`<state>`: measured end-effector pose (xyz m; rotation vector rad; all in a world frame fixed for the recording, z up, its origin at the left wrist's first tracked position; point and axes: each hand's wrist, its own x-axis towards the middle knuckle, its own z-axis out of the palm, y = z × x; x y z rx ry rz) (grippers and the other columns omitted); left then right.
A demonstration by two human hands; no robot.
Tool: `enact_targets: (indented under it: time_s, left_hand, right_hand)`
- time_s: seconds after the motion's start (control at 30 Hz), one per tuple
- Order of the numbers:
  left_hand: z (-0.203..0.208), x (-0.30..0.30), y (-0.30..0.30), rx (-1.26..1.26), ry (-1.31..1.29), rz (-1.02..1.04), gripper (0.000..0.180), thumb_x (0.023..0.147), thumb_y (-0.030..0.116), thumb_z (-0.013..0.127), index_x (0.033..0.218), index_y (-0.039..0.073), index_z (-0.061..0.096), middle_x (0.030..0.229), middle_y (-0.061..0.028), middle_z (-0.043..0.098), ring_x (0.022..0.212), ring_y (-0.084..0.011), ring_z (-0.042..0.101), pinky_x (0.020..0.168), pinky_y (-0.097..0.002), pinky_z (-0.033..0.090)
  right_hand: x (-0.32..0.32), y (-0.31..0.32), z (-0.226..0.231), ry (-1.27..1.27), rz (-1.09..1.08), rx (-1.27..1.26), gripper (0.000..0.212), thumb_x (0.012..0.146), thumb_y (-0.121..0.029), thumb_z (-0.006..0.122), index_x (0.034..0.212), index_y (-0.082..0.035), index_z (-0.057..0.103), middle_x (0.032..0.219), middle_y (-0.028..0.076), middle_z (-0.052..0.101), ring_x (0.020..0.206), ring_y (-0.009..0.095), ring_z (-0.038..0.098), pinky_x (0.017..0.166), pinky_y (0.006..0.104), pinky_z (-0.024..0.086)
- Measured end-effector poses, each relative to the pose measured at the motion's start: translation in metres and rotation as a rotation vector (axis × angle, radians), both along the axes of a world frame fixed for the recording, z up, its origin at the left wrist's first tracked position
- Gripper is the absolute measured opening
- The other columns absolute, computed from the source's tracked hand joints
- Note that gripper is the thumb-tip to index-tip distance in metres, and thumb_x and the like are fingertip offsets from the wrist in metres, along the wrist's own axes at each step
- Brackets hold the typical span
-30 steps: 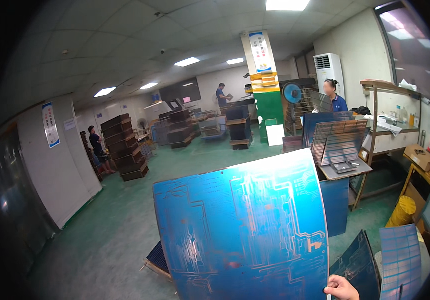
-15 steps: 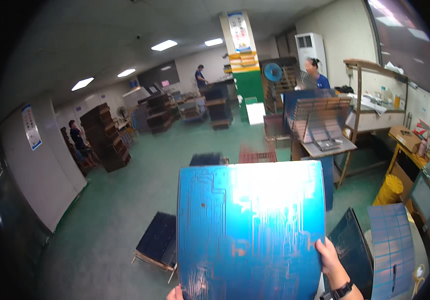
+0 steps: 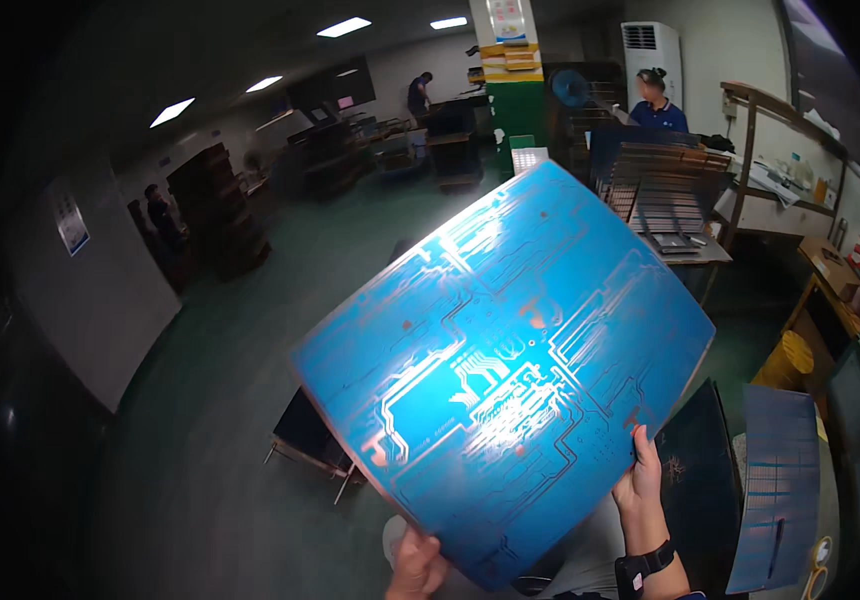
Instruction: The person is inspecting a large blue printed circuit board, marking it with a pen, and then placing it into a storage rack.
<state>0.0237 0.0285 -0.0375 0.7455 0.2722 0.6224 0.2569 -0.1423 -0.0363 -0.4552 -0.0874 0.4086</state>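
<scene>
A large blue circuit board panel (image 3: 470, 370) with copper-coloured traces is held up before me, tilted so one corner points up and away. My left hand (image 3: 417, 562) grips its lower left edge, fingers closed on it. On the lower right edge my right hand (image 3: 640, 475) holds it too, thumb lying on the front face; the wrist wears a dark band. Bright light glares off the middle and upper left edge of the panel. The fingers behind the panel are hidden.
Right of my right arm lean a dark panel (image 3: 700, 490) and a bluish gridded sheet (image 3: 778, 480). A dark panel on a low stand (image 3: 310, 435) is at left. Beyond are a yellow bin (image 3: 788, 360), a wooden workbench (image 3: 780, 205) and a person (image 3: 660, 112) near racks.
The panel has turned from roughly upright to a slanted position, with its top now higher. My left hand shows more fully, and the surroundings look darker.
</scene>
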Motion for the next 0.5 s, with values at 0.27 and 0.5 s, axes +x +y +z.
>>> enact_targets:
  time_s: [0.27, 0.5]
  left_hand:
    - [0.027, -0.011, 0.008, -0.017, 0.177, 0.076, 0.045, 0.085, 0.008, 0.053, 0.125, -0.001, 0.035, 0.114, -0.0142, 0.052, 0.1, -0.0232, 0.054, 0.086, -0.0339, 0.045]
    - [0.031, -0.013, 0.005, 0.079, 0.272, -0.027, 0.045, 0.082, 0.017, 0.059, 0.119, -0.003, 0.042, 0.106, -0.012, 0.056, 0.096, -0.0197, 0.056, 0.083, -0.0317, 0.046]
  right_hand:
    - [-0.016, -0.059, -0.014, -0.12, 0.258, -0.095, 0.05, 0.08, -0.003, 0.057, 0.125, 0.002, 0.034, 0.115, 0.017, 0.051, 0.102, 0.027, 0.055, 0.084, 0.0402, 0.049]
    - [-0.027, -0.078, -0.045, -0.05, 0.246, -0.101, 0.047, 0.08, 0.0, 0.056, 0.123, 0.001, 0.036, 0.116, 0.016, 0.05, 0.102, 0.028, 0.055, 0.083, 0.0414, 0.05]
